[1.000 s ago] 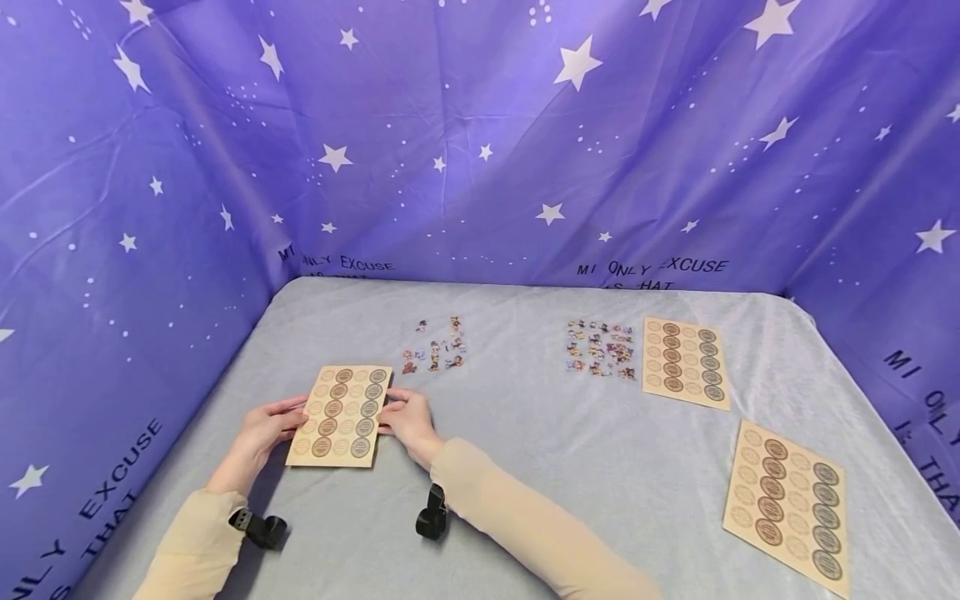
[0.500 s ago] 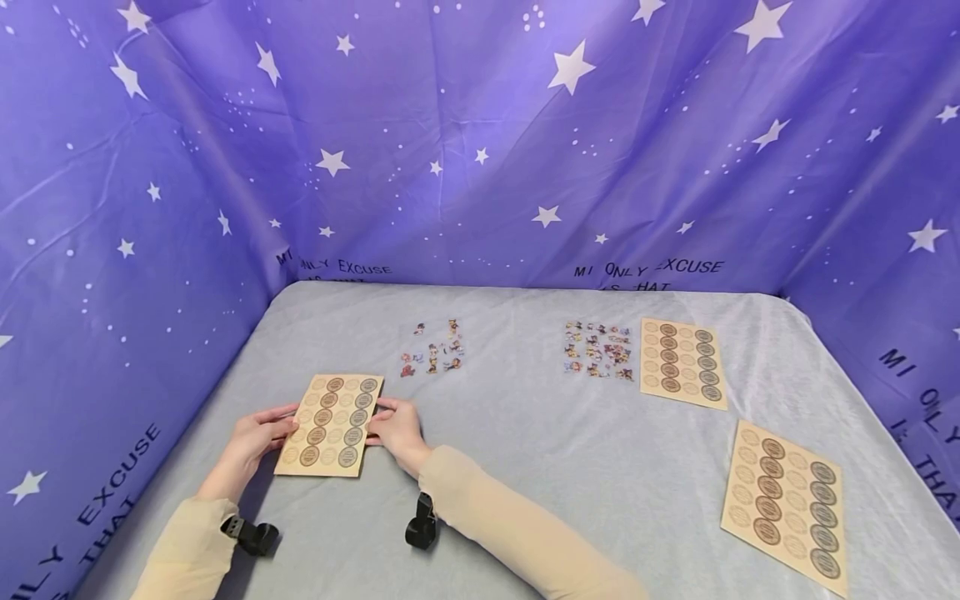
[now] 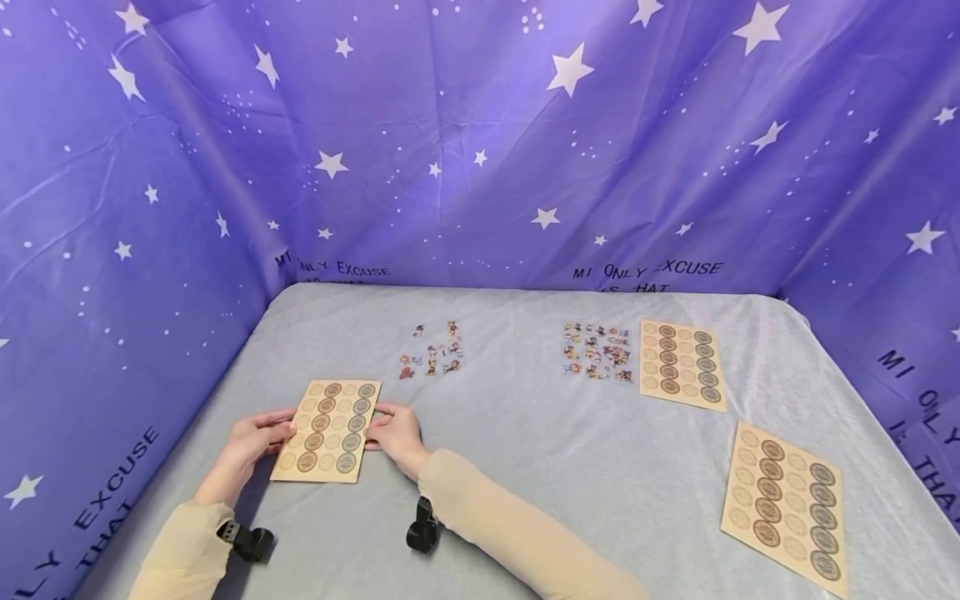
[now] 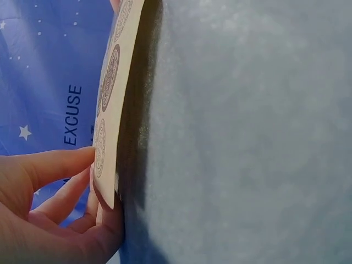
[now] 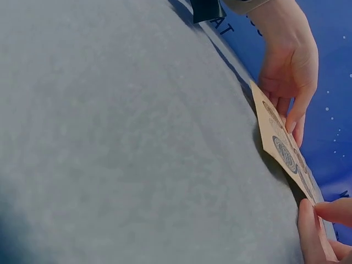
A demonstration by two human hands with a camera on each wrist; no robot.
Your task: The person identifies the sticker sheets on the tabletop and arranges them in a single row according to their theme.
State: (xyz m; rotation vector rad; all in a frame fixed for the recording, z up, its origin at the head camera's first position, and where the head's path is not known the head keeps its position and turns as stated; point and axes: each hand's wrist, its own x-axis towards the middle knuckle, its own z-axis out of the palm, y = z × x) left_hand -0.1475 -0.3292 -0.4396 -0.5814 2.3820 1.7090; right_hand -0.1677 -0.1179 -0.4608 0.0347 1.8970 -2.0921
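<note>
A tan sticker sheet point(image 3: 327, 431) with columns of round brown and grey stamp-like stickers is held between two hands at the table's left side. My left hand point(image 3: 246, 446) pinches its left edge, thumb on top and fingers beneath, as the left wrist view shows on the sheet point(image 4: 122, 93). My right hand point(image 3: 399, 435) pinches the opposite edge; the right wrist view has its fingertips point(image 5: 309, 220) on the sheet point(image 5: 278, 137). A shadow under the sheet in both wrist views shows it raised slightly off the cloth.
Behind the hands lies a clear sheet of small cartoon stickers point(image 3: 432, 350). A fuller clear cartoon sheet point(image 3: 597, 352) sits farther right, beside a second tan sticker sheet point(image 3: 682, 365). Another tan sheet point(image 3: 785, 506) lies at the front right. Purple star-printed curtains point(image 3: 465, 125) surround the grey cloth-covered table point(image 3: 555, 450).
Both hands have shifted a little left and nearer the body in the head view, carrying the tan sheet with them. The grip on both edges is kept.
</note>
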